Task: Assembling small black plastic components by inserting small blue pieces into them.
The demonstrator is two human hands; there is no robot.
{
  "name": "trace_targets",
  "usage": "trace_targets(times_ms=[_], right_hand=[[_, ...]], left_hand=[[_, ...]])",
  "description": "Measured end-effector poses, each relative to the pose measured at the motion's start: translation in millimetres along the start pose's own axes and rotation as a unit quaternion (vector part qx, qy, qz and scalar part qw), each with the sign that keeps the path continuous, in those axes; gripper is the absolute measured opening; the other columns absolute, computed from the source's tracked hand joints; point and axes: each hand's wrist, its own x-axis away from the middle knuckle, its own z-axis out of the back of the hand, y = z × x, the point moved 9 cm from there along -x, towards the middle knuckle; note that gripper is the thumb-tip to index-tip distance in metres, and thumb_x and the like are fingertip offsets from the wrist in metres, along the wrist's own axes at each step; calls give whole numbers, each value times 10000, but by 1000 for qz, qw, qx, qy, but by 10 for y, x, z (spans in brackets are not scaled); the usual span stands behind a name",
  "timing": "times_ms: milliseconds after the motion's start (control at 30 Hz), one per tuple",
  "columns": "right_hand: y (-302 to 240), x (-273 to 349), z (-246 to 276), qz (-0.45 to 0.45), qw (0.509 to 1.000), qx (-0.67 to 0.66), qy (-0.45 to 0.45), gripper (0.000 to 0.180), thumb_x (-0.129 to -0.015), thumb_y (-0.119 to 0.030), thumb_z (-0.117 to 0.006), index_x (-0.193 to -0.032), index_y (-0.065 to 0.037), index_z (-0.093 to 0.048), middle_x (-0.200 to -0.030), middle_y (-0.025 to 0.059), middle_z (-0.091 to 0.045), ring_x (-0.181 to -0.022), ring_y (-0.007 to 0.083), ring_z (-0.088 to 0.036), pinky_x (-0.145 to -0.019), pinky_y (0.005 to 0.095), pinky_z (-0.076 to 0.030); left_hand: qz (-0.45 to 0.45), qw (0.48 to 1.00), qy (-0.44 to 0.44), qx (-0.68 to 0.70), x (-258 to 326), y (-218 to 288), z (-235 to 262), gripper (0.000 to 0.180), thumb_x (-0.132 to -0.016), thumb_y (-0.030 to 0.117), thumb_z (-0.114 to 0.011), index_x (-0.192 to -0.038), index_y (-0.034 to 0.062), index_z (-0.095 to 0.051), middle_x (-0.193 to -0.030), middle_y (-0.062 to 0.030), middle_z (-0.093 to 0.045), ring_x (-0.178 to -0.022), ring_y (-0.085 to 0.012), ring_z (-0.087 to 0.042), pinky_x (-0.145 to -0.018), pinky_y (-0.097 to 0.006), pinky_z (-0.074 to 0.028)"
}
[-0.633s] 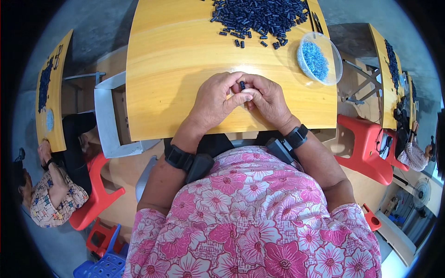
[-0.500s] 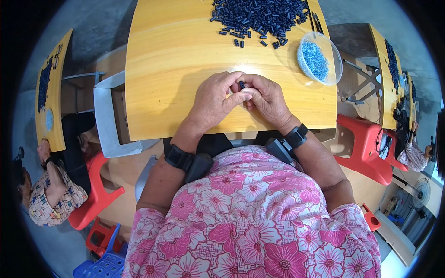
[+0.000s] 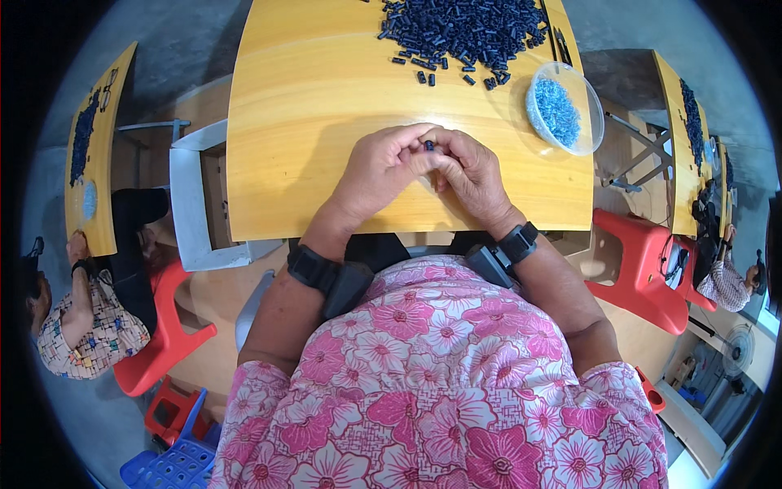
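Observation:
Close to the near edge of the wooden table [image 3: 309, 183], my two hands meet fingertip to fingertip. A small dark cylindrical plastic piece [image 3: 429, 146] is pinched between them, mostly covered by the fingers. My left hand [image 3: 381, 169] has its thumb and fingers closed on it from the left. My right hand [image 3: 468, 169] is closed round it from the other side. Beyond them lies a large heap of the same dark pieces [image 3: 464, 33]. To the right stands a clear round bowl [image 3: 597, 122] holding small light-blue translucent bits [image 3: 558, 112].
Tweezers [image 3: 562, 47] and a thin dark rod lie by the table's right edge. A white open box [image 3: 189, 208] is at the left. Red stools [image 3: 631, 269] stand on both sides. Other people sit at tables left [image 3: 94, 326] and right [image 3: 725, 281].
My hands stay together round the dark piece, with the fingers shifting slightly; less of the piece shows now. The whole view has tilted a little.

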Motion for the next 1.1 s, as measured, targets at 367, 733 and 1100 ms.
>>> trace_targets(times_ms=[367,733,1100], right_hand=[[-146,-32,-3,84,985,141,58,286,-890,-156,-715,-1161,-93,-651,-850,109,-613,-773,260,-603,-723,349,-484],[-194,-36,6,81,983,159,52,304,-885,-174,-720,-1169,-89,-654,-856,126,-628,-775,277,-623,-724,363,-493],[-151,-48,39,93,985,131,66,286,-905,-150,-689,-1182,-86,-655,-837,114,-632,-767,263,-616,-724,351,-491]], left_hand=[[36,995,37,87,-77,-170,54,302,-961,27,-540,-1227,-52,-657,-1079,-65,-715,-981,-104,-646,-884,-239,-518],[29,994,35,97,-100,-159,66,305,-957,26,-544,-1230,-41,-662,-1081,-66,-714,-977,-103,-646,-884,-240,-517],[22,991,66,110,-112,-199,91,271,-970,69,-566,-1193,-17,-692,-962,-40,-717,-816,-78,-618,-759,-233,-519]])
